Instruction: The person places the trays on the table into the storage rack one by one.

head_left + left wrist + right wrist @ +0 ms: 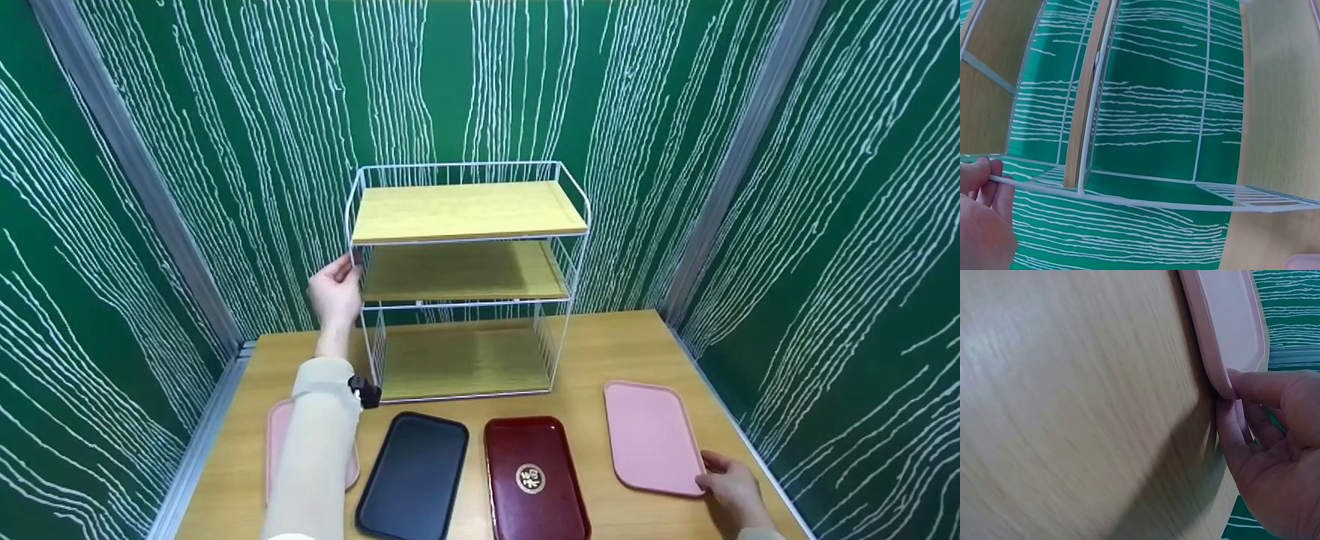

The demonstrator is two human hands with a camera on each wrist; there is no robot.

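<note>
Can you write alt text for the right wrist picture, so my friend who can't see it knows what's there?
A right hand pinches the corner of a pink tray. A wooden table with a dark shadow on it fills most of the left side. At the right edge is a green wall with wavy white lines.

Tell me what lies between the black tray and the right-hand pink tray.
The dark red tray lies between the black tray and the pink tray that the right hand pinches, as the head view shows.
</note>
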